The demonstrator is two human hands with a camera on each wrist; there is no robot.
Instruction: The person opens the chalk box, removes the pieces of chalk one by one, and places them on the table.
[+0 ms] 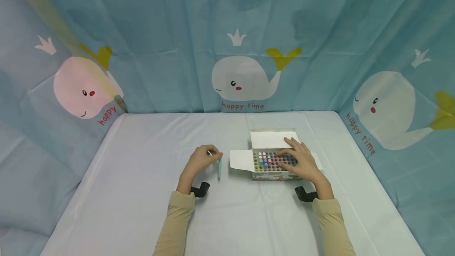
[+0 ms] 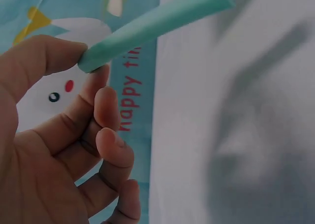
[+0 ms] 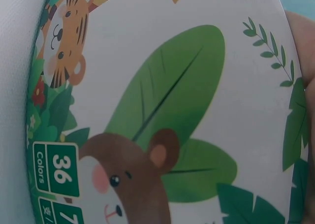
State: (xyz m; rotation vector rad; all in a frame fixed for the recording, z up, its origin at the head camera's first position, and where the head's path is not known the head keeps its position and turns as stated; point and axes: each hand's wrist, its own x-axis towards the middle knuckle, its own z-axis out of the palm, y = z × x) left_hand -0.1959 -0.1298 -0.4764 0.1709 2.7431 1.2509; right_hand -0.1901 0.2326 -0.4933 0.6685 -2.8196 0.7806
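Observation:
My left hand (image 1: 203,159) pinches one end of a mint-green crayon (image 2: 157,27) between thumb and forefinger, with the other fingers curled loosely. In the head view the crayon (image 1: 219,168) points down, left of the box. My right hand (image 1: 300,161) lies over the right part of the open crayon box (image 1: 270,176), thumb and forefinger apart over its holes. Several coloured crayon ends (image 1: 264,160) stand in the box's left part. The right wrist view is filled by the printed box wall (image 3: 162,86); a sliver of the right hand (image 3: 305,47) shows at its edge.
White flaps (image 1: 241,159) spread out from the box at the left, back and right. A white cloth (image 1: 142,169) covers the table, and blue whale-print curtains (image 1: 170,50) hang around its back and sides. Each wrist carries a black mount (image 1: 305,194).

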